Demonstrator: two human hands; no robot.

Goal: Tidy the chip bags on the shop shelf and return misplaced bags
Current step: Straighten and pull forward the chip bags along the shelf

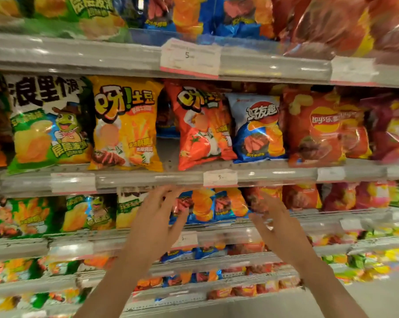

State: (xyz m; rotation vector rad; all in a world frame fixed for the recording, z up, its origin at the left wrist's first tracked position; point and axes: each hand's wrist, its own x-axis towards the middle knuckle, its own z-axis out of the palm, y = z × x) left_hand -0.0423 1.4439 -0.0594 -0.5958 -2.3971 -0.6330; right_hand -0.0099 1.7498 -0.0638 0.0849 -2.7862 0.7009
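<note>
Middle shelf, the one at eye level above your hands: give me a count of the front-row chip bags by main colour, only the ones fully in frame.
Green and white crinkly foil chip bag: 1
Yellow foil chip bag: 1
Orange-red foil chip bag with tomato picture: 1
Blue and white foil chip bag: 1
Red foil chip bag: 1
Total: 5. Bags cut off at the frame edges are not counted.

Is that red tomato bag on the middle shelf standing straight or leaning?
Leaning. The red tomato bag tilts, its top toward the yellow bag and its base against the blue bag.
</note>
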